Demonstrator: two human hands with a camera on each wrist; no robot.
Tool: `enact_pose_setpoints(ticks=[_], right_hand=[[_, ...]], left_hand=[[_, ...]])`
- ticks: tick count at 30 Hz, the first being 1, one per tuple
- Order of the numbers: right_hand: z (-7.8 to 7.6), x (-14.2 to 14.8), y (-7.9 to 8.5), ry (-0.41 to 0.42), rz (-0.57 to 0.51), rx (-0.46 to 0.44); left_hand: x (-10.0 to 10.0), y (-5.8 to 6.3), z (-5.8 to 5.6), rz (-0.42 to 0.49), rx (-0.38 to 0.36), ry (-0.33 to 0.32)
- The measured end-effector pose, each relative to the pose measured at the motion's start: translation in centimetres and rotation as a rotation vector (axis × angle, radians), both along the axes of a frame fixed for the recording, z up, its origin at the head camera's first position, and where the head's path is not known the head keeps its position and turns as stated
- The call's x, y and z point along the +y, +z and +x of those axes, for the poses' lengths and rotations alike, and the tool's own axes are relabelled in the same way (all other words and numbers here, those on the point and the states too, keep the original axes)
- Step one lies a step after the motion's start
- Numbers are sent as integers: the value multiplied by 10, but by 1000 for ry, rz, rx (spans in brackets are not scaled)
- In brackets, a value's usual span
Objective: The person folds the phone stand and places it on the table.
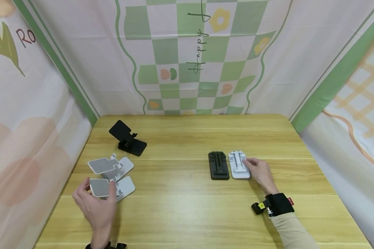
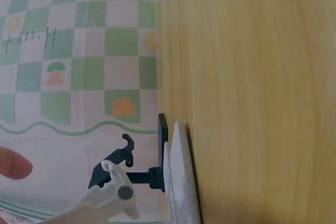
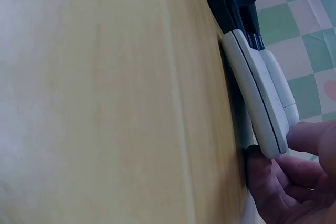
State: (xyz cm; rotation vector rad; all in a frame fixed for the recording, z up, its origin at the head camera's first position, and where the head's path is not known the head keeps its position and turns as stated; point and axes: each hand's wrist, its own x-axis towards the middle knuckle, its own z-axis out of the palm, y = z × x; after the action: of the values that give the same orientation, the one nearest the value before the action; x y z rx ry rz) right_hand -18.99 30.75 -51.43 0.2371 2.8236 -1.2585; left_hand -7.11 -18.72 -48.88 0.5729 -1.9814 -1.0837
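On the left of the table, my left hand (image 1: 95,204) holds the upper plate of the nearer unfolded white phone stand (image 1: 126,188), thumb on one side and fingers on the other. Just behind it is another unfolded white phone stand (image 1: 103,166) with a grey pad. At the right, my right hand (image 1: 261,173) pinches the edge of a folded white phone stand (image 1: 238,166). The right wrist view has the thumb above this white stand (image 3: 257,90) and fingers beneath its end. A folded black phone stand (image 1: 219,166) lies close along its left side.
An unfolded black phone stand (image 1: 127,138) stands at the back left of the wooden table (image 1: 177,204). Patterned cloth (image 1: 193,86) hangs behind the table and along both sides. Bare wood lies between the left and right groups of stands.
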Motion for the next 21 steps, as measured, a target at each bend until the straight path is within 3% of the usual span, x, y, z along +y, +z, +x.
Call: enact_pose_setpoints(ticks=[5, 12, 15, 21], right_hand=[[1, -1, 1, 6, 4, 0], [0, -4, 2, -7, 25, 8], [0, -5, 3, -9, 45, 17], [-1, -6, 5, -16, 92, 4]], left_hand=[[5, 1, 1, 144, -48, 20], [5, -2, 5, 279, -112, -32], [4, -4, 5, 285, -142, -39], [3, -9, 7, 213, -175, -22]])
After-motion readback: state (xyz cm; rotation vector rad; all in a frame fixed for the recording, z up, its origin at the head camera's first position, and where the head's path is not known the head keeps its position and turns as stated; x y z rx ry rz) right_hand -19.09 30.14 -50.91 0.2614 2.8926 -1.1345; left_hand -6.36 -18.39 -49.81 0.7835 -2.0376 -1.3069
